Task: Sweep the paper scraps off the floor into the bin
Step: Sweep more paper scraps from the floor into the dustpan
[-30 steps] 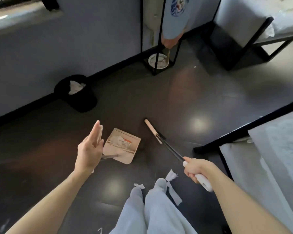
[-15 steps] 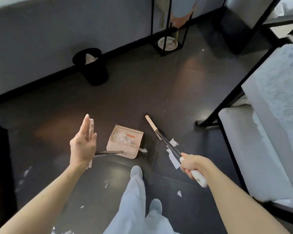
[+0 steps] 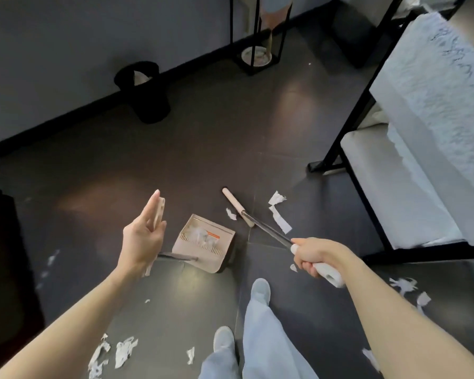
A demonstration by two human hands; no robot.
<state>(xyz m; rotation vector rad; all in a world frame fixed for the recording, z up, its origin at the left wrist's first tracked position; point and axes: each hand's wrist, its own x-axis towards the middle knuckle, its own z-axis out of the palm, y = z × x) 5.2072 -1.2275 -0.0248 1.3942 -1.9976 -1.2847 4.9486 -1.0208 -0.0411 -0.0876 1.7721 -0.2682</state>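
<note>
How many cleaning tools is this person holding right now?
2: a broom gripped in the right hand, and a dustpan held by its handle in the left hand.

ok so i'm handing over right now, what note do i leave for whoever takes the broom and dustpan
The left hand holds the dustpan handle between thumb and straight fingers; pan down at the floor, some scraps already in it.
The right hand grips the broom handle; its head is on the floor beside the pan.
The bin stands by the wall, paper inside.
Left to do: sweep in the scraps by the broom head and those near the bed frame, then empty the pan into the bin.
</note>
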